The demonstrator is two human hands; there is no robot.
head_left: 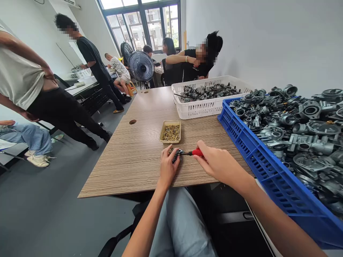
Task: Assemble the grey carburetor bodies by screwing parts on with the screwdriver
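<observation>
My left hand (168, 165) is closed around a small dark metal part (177, 155) near the table's front edge; it resembles the carburetors in the crates, but the fingers cover much of it. A screwdriver with a red handle (197, 152) is gripped in my right hand (213, 159). Its dark shaft points left, and the tip meets the part in my left hand. Just beyond my left hand stands a small tan tray (160, 139) holding many little brass-coloured pieces (171, 133).
A blue crate (249, 153) piled with metal carburetors (308, 132) stands along my right side. Behind it is a white basket (198, 110) of similar parts. A person in black (194, 67) sits across the wood-grain table (128, 157). Other people stand at left, near a fan (141, 66).
</observation>
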